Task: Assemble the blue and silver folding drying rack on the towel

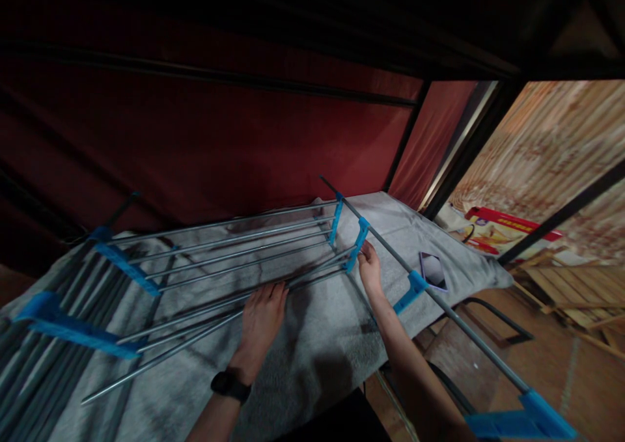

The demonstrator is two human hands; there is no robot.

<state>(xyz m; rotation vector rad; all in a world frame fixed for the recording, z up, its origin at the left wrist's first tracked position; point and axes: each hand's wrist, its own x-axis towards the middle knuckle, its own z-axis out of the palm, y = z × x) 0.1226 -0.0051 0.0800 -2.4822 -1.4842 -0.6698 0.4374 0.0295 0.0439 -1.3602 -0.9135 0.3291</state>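
A rack of thin metal rods and blue plastic brackets lies in front of me, its rods running left to right. My left hand (pixel 263 308), with a dark band at the wrist, is closed over the near rods. Among them is a loose-ended metal rod (pixel 161 357), slanting down to the left with its left end outside the brackets. My right hand (pixel 370 269) pinches the blue bracket (pixel 359 241) where the rods meet it; its fingertips are partly hidden. On the left, another blue bracket (pixel 83 328) carries the near rods' other ends.
A grey cloth (pixel 312 344) covers the surface below. Several dark tubes (pixel 53 364) lie bundled at left. A phone (pixel 432 271) rests on the cloth at right. Beyond are a red and yellow box (pixel 508 229) and wooden slats (pixel 576 292). A red panel (pixel 219 149) stands behind.
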